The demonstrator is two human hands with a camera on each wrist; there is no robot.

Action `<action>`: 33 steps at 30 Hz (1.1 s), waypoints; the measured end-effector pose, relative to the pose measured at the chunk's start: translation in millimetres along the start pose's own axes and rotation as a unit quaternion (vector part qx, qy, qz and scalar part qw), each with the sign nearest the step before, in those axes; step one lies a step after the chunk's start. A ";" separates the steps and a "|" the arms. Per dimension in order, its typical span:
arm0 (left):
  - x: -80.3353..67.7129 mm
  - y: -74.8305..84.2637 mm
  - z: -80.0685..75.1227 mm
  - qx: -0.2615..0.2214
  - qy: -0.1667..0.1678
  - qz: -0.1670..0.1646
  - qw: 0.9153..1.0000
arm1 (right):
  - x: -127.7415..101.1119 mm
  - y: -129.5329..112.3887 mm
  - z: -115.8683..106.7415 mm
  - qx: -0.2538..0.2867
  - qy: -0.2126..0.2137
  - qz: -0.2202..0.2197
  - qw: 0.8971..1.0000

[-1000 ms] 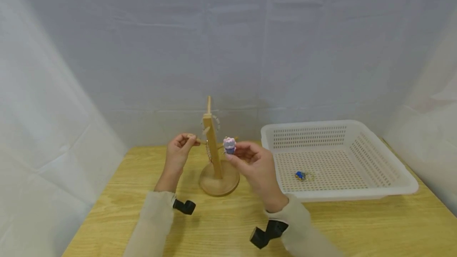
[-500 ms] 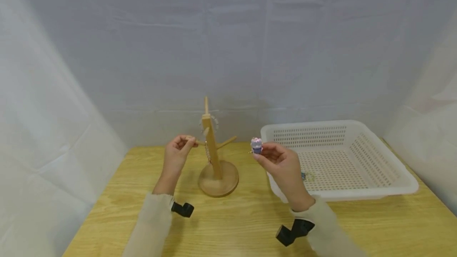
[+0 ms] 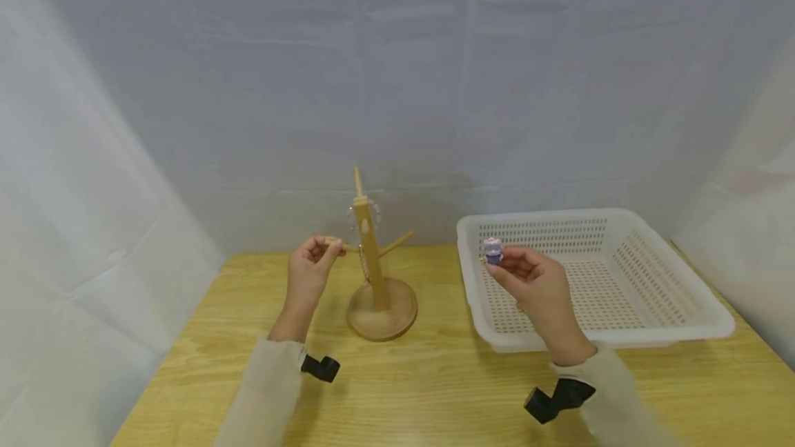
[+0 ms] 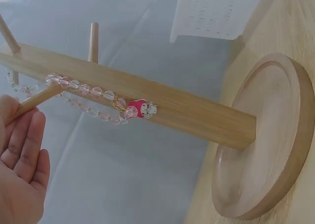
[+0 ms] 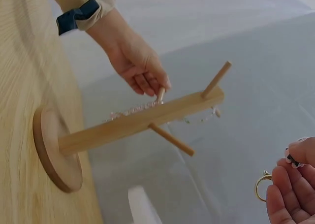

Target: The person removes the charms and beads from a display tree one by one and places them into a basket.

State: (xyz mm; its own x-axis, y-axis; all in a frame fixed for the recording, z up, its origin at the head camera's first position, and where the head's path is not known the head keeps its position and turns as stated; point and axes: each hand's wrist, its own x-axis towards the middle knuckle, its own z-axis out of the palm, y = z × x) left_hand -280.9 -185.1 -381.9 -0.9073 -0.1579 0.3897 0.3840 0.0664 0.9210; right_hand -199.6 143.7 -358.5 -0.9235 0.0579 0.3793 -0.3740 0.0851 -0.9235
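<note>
From my head view, my right hand (image 3: 539,286) pinched a small pink-and-purple charm (image 3: 493,251) between thumb and fingertips, held up over the near left part of the white basket (image 3: 671,309). My left hand (image 3: 308,272) pinched the tip of a peg (image 3: 345,246) on the wooden stand (image 3: 373,274), which stood upright on the table (image 3: 404,392) just left of the basket.

My right wrist view caught what the head view did not: a gold ring (image 5: 262,185) hanging beside my fingers (image 5: 288,194), with only a sliver of the charm showing at the edge. It also showed my left fingertips closed on the peg's end and a bead strand draped along the stand's post.

My left wrist view gave the beads (image 4: 81,88) clearly: clear pink ones looped over the peg, with a red-and-white charm (image 4: 140,109) resting against the post. There my fingers lay beside the peg, and the grip itself was out of frame.

My right hand hid part of the basket floor behind it. A pale cloth (image 3: 397,74) backed the table.
</note>
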 end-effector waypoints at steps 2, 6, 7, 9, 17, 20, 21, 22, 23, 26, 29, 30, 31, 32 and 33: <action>-1.1 -6.9 -1.5 -0.010 0.003 0.001 1.000 | 0.5 2.1 -3.1 -0.020 -0.002 0.012 1.000; -3.2 -9.6 -0.9 -0.013 0.010 0.004 1.000 | 2.1 5.4 -15.3 -0.054 -0.001 0.028 0.998; -3.6 -9.5 -0.6 -0.012 0.012 0.005 1.000 | 2.2 6.5 -18.5 -0.065 -0.001 0.029 0.997; -4.3 -9.6 -0.2 -0.007 0.016 0.002 1.000 | 2.5 8.7 -24.8 -0.082 -0.002 0.031 0.996; -12.1 1.3 2.4 0.013 0.029 -0.009 0.999 | 2.6 15.6 -47.7 -0.144 -0.001 0.034 0.989; -17.8 12.7 5.9 0.021 0.035 0.001 0.999 | 3.6 17.1 -57.3 -0.174 -0.002 0.034 0.984; -19.4 16.0 7.4 0.025 0.038 0.004 0.999 | 4.2 17.5 -60.5 -0.184 -0.002 0.034 0.982; -21.0 18.9 8.6 0.029 0.040 0.009 0.999 | 4.8 18.1 -63.7 -0.195 -0.002 0.034 0.980; -21.6 19.6 9.5 0.029 0.043 0.013 0.999 | 5.3 18.7 -66.6 -0.208 -0.002 0.037 0.977; -23.3 20.7 11.7 0.038 0.049 0.026 0.998 | 7.2 21.4 -74.7 -0.247 0.006 0.043 0.968; -24.6 21.2 13.7 0.045 0.055 0.043 0.997 | 8.9 23.7 -81.2 -0.273 0.016 0.049 0.961; -25.1 21.1 14.4 0.050 0.057 0.048 0.996 | 9.6 24.2 -82.9 -0.277 0.020 0.050 0.960; -25.8 21.4 15.1 0.054 0.059 0.053 0.995 | 10.0 24.8 -84.3 -0.277 0.022 0.053 0.959; -26.6 21.8 16.0 0.057 0.061 0.057 0.995 | 10.4 25.3 -85.4 -0.273 0.024 0.054 0.960; -27.6 22.2 16.8 0.061 0.063 0.060 0.994 | 10.7 25.5 -86.1 -0.266 0.028 0.056 0.962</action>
State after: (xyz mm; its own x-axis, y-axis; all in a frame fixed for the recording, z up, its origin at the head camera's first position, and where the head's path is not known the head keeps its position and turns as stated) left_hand -250.3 -162.7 -372.1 -0.8241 -0.2634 0.5015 0.4581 0.2109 0.8635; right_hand -211.7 232.2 -373.1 -0.9439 0.1490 0.2947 -0.1608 0.5719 -0.8044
